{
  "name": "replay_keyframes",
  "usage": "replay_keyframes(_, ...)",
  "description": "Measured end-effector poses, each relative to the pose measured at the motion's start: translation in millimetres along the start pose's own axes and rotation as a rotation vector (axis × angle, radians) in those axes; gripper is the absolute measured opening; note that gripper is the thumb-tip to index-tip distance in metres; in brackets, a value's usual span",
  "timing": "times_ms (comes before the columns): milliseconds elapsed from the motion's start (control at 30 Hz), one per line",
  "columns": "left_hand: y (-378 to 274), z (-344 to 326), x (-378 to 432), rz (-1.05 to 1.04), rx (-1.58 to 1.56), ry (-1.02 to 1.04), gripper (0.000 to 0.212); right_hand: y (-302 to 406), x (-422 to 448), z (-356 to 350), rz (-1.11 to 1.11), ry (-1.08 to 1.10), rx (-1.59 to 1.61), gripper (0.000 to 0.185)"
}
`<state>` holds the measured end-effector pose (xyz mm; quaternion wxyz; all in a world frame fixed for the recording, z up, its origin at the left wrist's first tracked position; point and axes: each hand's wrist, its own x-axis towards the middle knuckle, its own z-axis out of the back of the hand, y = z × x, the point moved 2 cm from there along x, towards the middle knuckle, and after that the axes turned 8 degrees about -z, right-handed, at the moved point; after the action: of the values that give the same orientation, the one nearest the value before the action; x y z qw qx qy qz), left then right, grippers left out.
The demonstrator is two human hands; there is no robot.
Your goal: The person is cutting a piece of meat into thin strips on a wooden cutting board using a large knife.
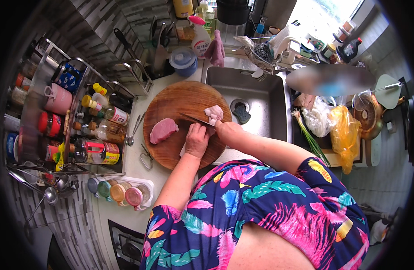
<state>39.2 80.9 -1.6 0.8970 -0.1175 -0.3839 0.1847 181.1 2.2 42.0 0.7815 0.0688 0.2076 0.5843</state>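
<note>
A round wooden cutting board [166, 101] lies on the counter, partly over the sink's edge. My right hand [228, 131] is closed around the handle of a kitchen knife [197, 119], whose blade points left across the board. Close beside the blade, my left hand [197, 139] presses down with its fingers bent; what lies under them is mostly hidden, with a pale edge showing by the wrist. Cut pieces of pale, fatty meat [214, 113] rest just beyond the knife. A slab of pink raw meat [164, 130] lies on the board's left part.
Right of the board is a steel sink [277, 101] with a sponge [242, 114]. Spring onions [309, 136] and a yellow plastic bag [345, 131] lie further right. Kitchen scissors [146, 158], a lidded blue container [183, 62], spice jars [137, 195] and a bottle rack [126, 135] stand around the left side.
</note>
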Motion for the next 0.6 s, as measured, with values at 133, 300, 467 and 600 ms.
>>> replay_keyframes(133,3,1,-3,-0.005,0.006,0.032,0.012,-4,-13,12,0.036,0.026,0.024,0.014)
replay_keyframes(300,5,-4,-5,-0.035,-0.002,-0.034,0.01,-33,-49,9,-0.016,0.069,0.016,0.012)
replay_keyframes(467,0,-5,-3,-0.009,-0.027,0.02,0.01,-7,9,-12,0.034,-0.076,0.037,0.016)
replay_keyframes(600,2,-1,-5,-0.008,-0.002,0.02,0.009,-5,10,-11,0.049,-0.055,0.033,0.018)
